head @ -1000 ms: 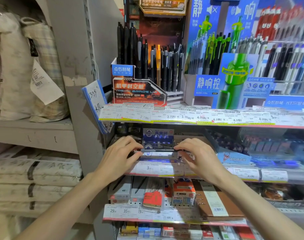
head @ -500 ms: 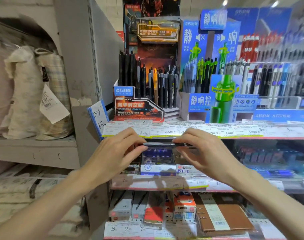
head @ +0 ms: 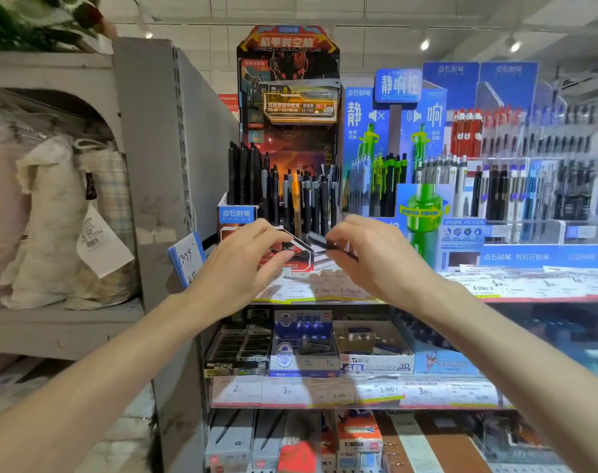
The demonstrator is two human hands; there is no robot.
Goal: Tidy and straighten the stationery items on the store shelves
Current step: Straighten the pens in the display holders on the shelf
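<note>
My right hand point(head: 376, 261) pinches a dark pen point(head: 316, 238), whose blunt end points left toward my other hand. My left hand point(head: 243, 264) hovers just left of that end, with fingers and thumb loosely curved and a gap between them; it holds nothing. Both hands are in front of the red-and-black pen display point(head: 284, 199), which holds several upright black pens on the upper shelf point(head: 325, 291). Part of the pen is hidden behind my right fingers.
A blue and green pen display point(head: 423, 206) stands to the right, with more pen racks point(head: 529, 186) beyond. Eraser boxes point(head: 376, 360) fill the shelf below. A grey upright point(head: 147, 165) and bagged goods point(head: 52, 216) lie left. A blue price card point(head: 186, 257) hangs by the upright.
Both hands rose with the pen from the lower shelf to the pen display on the upper shelf. My left hand has let go of the pen; the right keeps it.
</note>
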